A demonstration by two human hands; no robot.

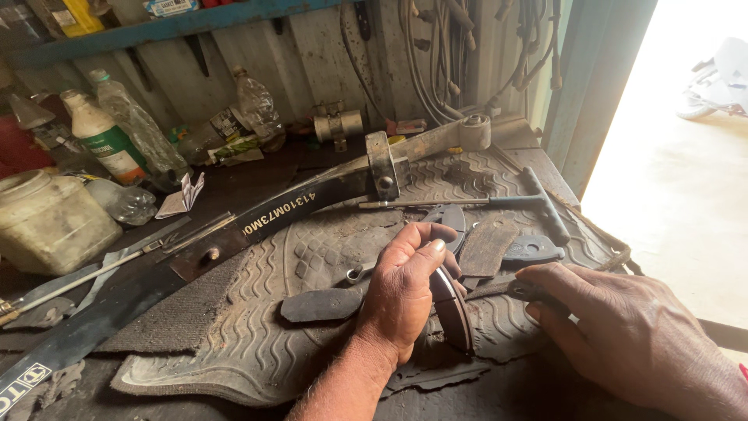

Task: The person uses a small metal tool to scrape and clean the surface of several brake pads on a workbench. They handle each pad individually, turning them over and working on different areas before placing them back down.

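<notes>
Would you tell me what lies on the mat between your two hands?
In the head view, between the left hand and right hand stands the curved brake shoe that the left hand grips, on the rubber mat.

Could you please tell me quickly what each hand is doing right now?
Left hand: closed around a curved brake shoe.
Right hand: fingers resting on a dark tool handle.

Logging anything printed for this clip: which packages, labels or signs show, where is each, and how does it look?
White plastic bottle, back left of bench: green label band.
Clear bottle, leaning at back wall: crumpled, pale label lower left of it.
Leaf spring, diagonal across bench: black, pale stencilled lettering.
Black strap, lower left: white print.
Yellow package, top-left shelf.
</notes>
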